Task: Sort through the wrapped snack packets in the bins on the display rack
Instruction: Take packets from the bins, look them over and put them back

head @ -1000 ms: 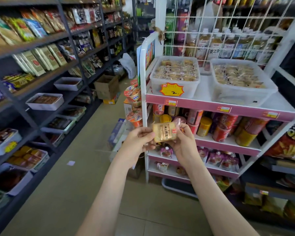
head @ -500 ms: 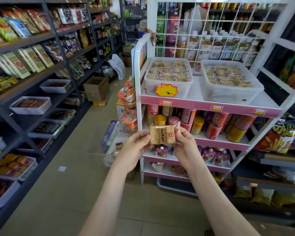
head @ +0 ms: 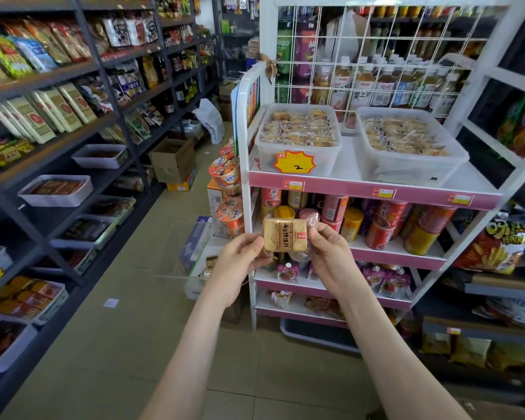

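A tan wrapped snack packet [head: 285, 235] with a brown printed band is held up flat in front of the rack's second shelf. My left hand [head: 240, 265] pinches its left edge and my right hand [head: 331, 256] pinches its right edge. On the top shelf of the white and pink display rack [head: 373, 190] stand two clear plastic bins full of similar packets: the left bin [head: 297, 163] carries a yellow star price tag, and the right bin [head: 406, 169] sits beside it.
Cans and cups fill the rack's second shelf [head: 385, 225], with pouches lower down. A wire grid [head: 376, 56] backs the rack, bottles behind it. Dark shelving [head: 58, 147] with snacks and trays lines the left aisle. A cardboard box [head: 173, 160] and stacked noodle bowls [head: 228, 195] stand on the floor.
Both hands have raised the packet slightly and turned its printed face toward me. The view has shifted a little to the right and closer to the rack.
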